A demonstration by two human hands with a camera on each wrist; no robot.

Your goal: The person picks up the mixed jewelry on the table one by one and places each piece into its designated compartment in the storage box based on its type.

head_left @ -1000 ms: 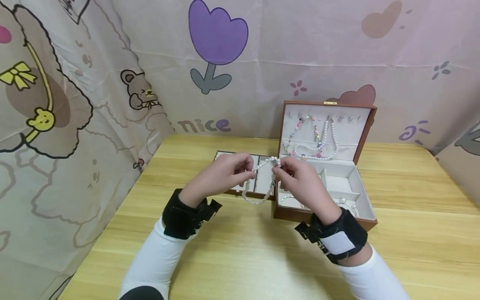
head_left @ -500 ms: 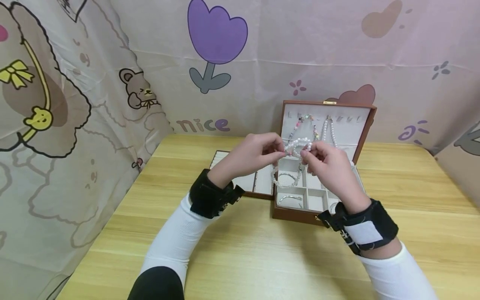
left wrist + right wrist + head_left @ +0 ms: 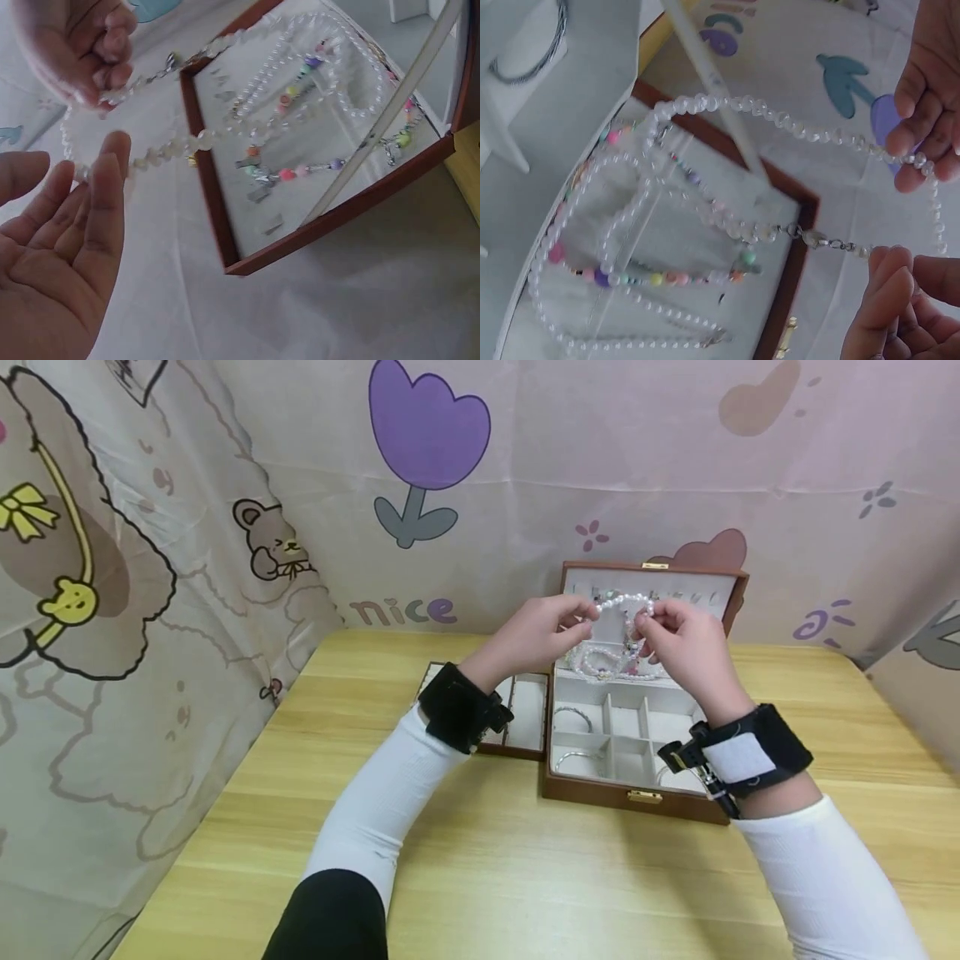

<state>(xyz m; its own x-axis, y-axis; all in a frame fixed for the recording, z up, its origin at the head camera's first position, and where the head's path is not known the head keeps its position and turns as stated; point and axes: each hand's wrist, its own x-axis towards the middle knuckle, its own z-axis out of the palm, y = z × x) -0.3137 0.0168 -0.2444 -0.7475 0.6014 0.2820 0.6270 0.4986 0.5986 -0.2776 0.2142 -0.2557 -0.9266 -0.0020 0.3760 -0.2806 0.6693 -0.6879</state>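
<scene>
My left hand [image 3: 551, 627] and right hand [image 3: 682, 639] hold a white pearl necklace [image 3: 626, 599] between them, in front of the raised lid of a brown jewelry box [image 3: 585, 792]. Its upper strand stretches between my fingertips, and the rest hangs in a loop. In the right wrist view the necklace's metal clasp [image 3: 814, 238] shows close to my right fingertips. A colorful bead necklace [image 3: 287, 174] and another pearl necklace [image 3: 367, 56] hang against the white lid lining, partly behind the held strand in the head view.
Silver bracelets, one a thin bangle [image 3: 573, 718], lie in the box's white compartments. To its left sits a flat divided tray [image 3: 528, 714], partly covered by my left arm. The wooden table [image 3: 480, 860] runs back to a printed cloth [image 3: 525, 460].
Both hands have moved right and up, away from the side tray to the jewelry box's lid, carrying the pearl necklace along. The tray and box have stayed in place.
</scene>
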